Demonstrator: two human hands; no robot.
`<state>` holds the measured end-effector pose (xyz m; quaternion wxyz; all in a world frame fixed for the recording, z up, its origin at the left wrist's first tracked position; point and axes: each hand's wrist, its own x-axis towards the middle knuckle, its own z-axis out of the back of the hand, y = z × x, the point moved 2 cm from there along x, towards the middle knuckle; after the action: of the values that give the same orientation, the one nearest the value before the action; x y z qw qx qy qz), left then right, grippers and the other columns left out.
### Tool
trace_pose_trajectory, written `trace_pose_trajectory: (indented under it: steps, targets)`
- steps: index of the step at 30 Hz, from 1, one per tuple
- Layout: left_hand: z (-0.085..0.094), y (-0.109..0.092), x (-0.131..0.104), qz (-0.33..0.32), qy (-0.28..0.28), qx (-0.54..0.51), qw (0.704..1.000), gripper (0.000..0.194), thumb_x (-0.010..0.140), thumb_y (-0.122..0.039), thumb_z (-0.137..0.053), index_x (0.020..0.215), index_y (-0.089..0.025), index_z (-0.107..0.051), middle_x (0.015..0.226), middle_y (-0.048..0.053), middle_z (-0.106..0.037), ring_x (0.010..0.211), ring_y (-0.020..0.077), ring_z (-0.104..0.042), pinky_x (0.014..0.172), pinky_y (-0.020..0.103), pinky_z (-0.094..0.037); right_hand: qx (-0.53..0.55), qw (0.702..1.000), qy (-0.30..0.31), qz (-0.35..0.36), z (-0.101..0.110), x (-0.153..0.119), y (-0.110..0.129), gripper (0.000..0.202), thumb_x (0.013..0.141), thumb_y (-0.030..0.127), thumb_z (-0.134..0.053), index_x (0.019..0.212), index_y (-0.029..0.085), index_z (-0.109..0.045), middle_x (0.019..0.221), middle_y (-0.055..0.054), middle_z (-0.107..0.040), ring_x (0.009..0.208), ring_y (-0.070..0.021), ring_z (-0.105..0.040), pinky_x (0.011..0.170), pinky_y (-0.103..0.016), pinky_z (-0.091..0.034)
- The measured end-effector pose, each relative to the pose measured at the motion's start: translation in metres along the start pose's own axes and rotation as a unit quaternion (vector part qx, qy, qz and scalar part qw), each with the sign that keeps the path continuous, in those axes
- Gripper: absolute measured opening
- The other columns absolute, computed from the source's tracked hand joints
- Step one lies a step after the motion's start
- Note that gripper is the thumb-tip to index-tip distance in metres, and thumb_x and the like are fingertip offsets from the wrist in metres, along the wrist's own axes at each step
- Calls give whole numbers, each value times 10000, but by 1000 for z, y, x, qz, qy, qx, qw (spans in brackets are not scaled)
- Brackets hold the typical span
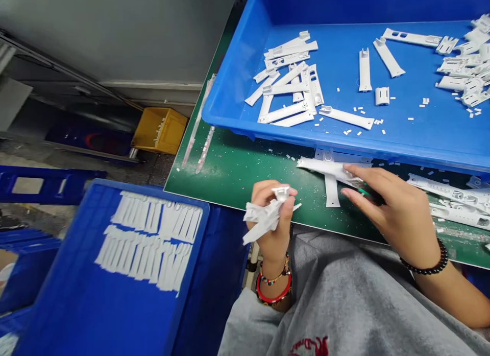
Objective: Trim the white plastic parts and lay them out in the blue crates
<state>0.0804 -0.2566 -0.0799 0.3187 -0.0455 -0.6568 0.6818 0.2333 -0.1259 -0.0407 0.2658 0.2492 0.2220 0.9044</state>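
Observation:
My left hand (273, 218) is closed round a small bunch of white plastic parts (264, 215), held just off the table's front edge. Over the green tabletop, my right hand (394, 203) has index finger and thumb at the right end of a long white plastic part (321, 166). That part lies across other white parts, one of which, a flat strip (332, 192), points toward me. Something thin with a green stretch (363, 191) shows under the right palm; its kind is mostly hidden.
A large blue tray (237, 123) with loose white parts and small scraps stands at the back. Lower left, a blue crate (95, 315) holds white parts in two rows. More white parts (459, 213) lie right of my right hand. A yellow bin (172, 134) sits left of the table.

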Motion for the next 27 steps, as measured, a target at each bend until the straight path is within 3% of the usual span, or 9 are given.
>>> trace_pose_trajectory:
  steps: [4,7,9,13,17,23,27]
  targets:
    - [-1,-3,-2,-4,24,-4,1000,143,901,-311,-686,995,-204,-668,938,15,-657,797,120,-645,712,248,-526,-84,995,32,-36,-5,1,-5,419,989,335,-520,1348,124,-569,1185,-185,-590,739,-211,-635,566,-329,-494]
    - [-4,-5,-3,-28,26,33,999,137,899,-286,-692,1011,-209,-682,936,16,-683,816,124,-651,724,245,-528,-42,998,28,-28,1,-1,1,381,1004,256,-450,1322,71,-550,1165,-210,-553,913,-250,-643,716,-354,-531]
    - [-7,-7,-5,-43,36,57,997,138,904,-281,-688,1024,-214,-694,933,14,-689,835,127,-655,737,244,-532,17,998,54,5,4,-4,11,315,1016,218,-428,1290,108,-539,1082,-153,-607,914,-214,-659,748,-308,-529]
    - [-12,-12,-9,-97,44,92,990,159,901,-255,-694,1056,-219,-692,949,10,-683,826,125,-665,732,244,-548,99,987,115,50,4,-10,32,225,1045,206,-394,1252,199,-481,765,26,-656,531,-102,-601,502,-206,-440]
    - [-17,-15,-13,-144,36,77,986,146,876,-174,-710,1014,-206,-675,963,10,-673,901,143,-673,809,276,-568,76,991,96,45,1,-11,40,179,1051,215,-366,1179,190,-489,808,7,-708,525,-108,-613,485,-222,-418]
    - [-22,-10,-13,-182,17,59,981,102,954,-249,-611,991,-208,-696,931,14,-672,884,158,-682,775,307,-585,24,994,65,84,6,-11,40,207,1041,197,-366,1158,140,-527,852,-40,-727,558,-123,-630,518,-236,-425]
    - [-22,-9,-12,-201,20,46,978,191,992,-307,-545,1024,-221,-714,920,21,-686,875,168,-687,753,315,-586,-12,994,67,86,9,-11,38,205,1040,220,-377,1093,130,-554,713,-12,-676,469,-122,-571,457,-247,-376]
